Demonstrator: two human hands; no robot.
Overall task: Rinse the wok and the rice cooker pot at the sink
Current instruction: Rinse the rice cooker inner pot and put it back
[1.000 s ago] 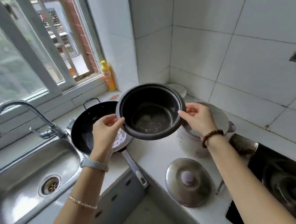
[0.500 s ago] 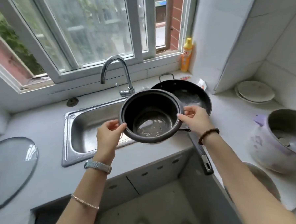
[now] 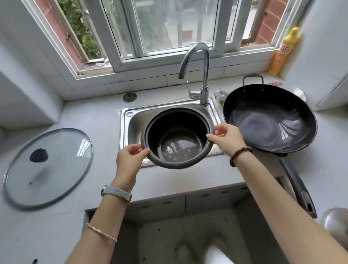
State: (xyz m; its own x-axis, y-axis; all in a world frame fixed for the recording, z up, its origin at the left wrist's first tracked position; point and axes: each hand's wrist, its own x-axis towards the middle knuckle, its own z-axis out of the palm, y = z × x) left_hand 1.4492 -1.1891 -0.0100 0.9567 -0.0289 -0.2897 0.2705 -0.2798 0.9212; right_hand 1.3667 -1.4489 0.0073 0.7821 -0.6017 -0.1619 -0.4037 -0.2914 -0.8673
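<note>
A: Head view, change since the earlier frame: the pot [image 3: 176,138] was held over the counter's front edge; it is now over the sink [image 3: 126,132], in front of the tap [image 3: 198,70]. The whole scene has also shifted in frame, with the sink now central.

B: Hands?

A: Left hand [image 3: 130,160] and right hand [image 3: 225,138], one on each side of the rim. Fingers closed on the lip, thumbs over the top edge. Same hold as in the earlier frame.

B: Pot, handling?

A: Dark, stiff, thin-walled; probably light. A little water lies in the bottom, so it may be slick. No handles in view; the rolled rim is the place to hold it, at opposite points.

B: Wok?

A: Wok [image 3: 269,118] on the counter just right of the sink, unmoved. Broad, likely heavier. Long handle [image 3: 297,188] points toward the person; small loop handle [image 3: 253,78] at the far side. Take both.

B: Other items?

A: Glass lid [image 3: 48,168] on the counter to the left; yellow bottle [image 3: 283,51] on the sill. No water is running from the tap.
</note>
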